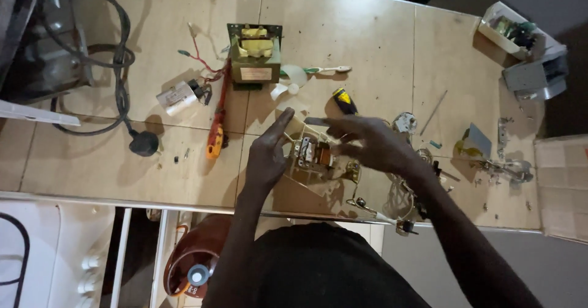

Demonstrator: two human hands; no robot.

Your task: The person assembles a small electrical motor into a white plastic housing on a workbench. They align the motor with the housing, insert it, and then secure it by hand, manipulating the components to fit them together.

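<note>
Hands are hovering over the tiled table (367, 32): my left hand (267, 152) is standing edge-on with its fingers straight and together, and my right hand (367, 139) is spreading its fingers apart, gripping nothing. Between them a small cream-framed electrical assembly (308, 158) is lying on the table, just under my fingers; whether I am touching it I cannot tell. Farther up, a big transformer (254, 54) is sitting beside an orange screwdriver (216, 130), a white capacitor (177, 97) and a black plug (144, 142) with its cable. Small metal parts are lying scattered to the right, too tiny to make out. My right forearm is covering some wires near the table edge.
</note>
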